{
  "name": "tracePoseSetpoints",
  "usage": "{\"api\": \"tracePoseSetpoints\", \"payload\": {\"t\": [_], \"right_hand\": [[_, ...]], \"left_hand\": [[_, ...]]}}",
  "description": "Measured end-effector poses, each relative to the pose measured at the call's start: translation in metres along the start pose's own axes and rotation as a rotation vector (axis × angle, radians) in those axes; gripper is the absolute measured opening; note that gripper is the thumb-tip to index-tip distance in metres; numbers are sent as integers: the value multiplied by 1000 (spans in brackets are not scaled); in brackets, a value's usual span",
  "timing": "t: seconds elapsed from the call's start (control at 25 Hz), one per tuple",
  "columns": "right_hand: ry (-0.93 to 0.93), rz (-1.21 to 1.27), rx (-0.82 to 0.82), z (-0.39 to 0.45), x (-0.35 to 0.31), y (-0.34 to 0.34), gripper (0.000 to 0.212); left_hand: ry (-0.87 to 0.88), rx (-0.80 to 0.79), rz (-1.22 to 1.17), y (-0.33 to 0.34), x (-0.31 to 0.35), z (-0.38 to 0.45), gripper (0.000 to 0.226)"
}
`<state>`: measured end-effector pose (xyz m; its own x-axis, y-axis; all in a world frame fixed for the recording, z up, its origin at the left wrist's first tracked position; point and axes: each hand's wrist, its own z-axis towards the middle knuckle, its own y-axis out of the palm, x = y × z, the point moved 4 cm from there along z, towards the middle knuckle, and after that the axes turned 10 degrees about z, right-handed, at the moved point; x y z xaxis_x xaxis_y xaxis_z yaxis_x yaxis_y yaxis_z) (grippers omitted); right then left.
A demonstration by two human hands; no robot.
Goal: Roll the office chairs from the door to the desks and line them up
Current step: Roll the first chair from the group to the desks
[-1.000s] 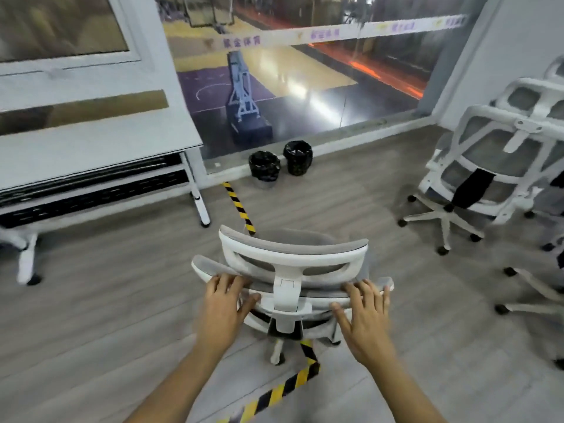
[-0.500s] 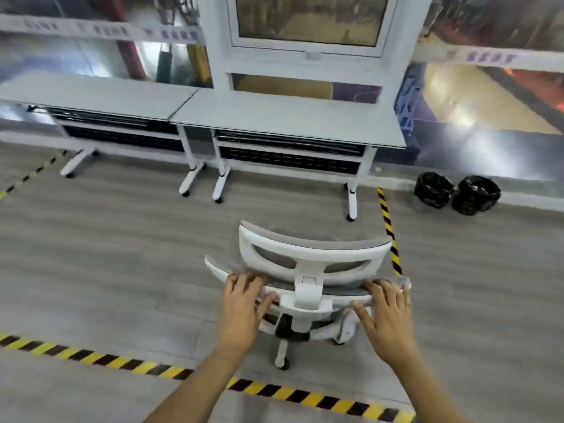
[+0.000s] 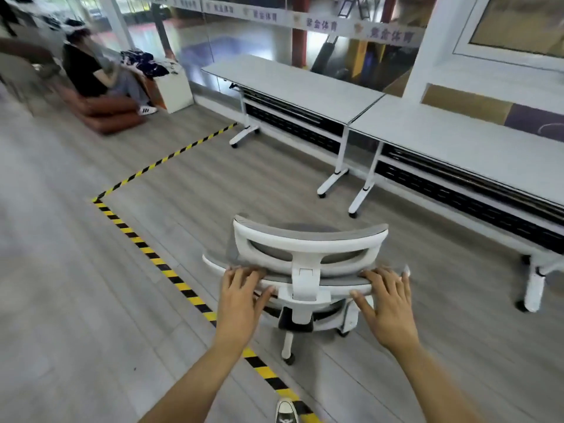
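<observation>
At the far left a seated person (image 3: pixel 88 68) in a dark top sits on a brown cushion (image 3: pixel 105 112) against the glass wall, well apart from the work. A yellow-and-black tape line (image 3: pixel 143 248) runs across the grey wood floor (image 3: pixel 61 300), turns a corner at the left and passes down under the wearer's left forearm, ending near a shoe tip (image 3: pixel 287 412) at the bottom edge. The left hand (image 3: pixel 239 303) lies on the top rail of the chair's backrest, fingers curled over its front edge and thumb pressed beneath, gripping it. The office chair (image 3: pixel 305 257), white-framed with grey mesh, stands on the floor in the middle of the view, its back to the wearer, with one caster (image 3: pixel 289 358) visible below. The right hand (image 3: pixel 389 306) holds the same rail at its right end, fingers spread over the top and thumb stretched along the underside. Beyond the chair and to the right, two white desks (image 3: pixel 427 129) stand end to end along the window wall, near the chair but not touching it
</observation>
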<state>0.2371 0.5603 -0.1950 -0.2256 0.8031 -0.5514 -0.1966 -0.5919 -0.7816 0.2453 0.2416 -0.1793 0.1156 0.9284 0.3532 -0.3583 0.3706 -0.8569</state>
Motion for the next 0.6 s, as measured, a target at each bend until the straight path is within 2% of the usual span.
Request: {"api": "tracePoseSetpoints", "payload": {"t": [0.28, 0.6], "right_hand": [[-175, 92, -123, 201, -111, 153, 43], [-242, 121, -151, 376, -249, 313, 43]], "left_hand": [[-254, 39, 86, -25, -183, 121, 36], [-335, 105, 96, -46, -394, 256, 32]]}}
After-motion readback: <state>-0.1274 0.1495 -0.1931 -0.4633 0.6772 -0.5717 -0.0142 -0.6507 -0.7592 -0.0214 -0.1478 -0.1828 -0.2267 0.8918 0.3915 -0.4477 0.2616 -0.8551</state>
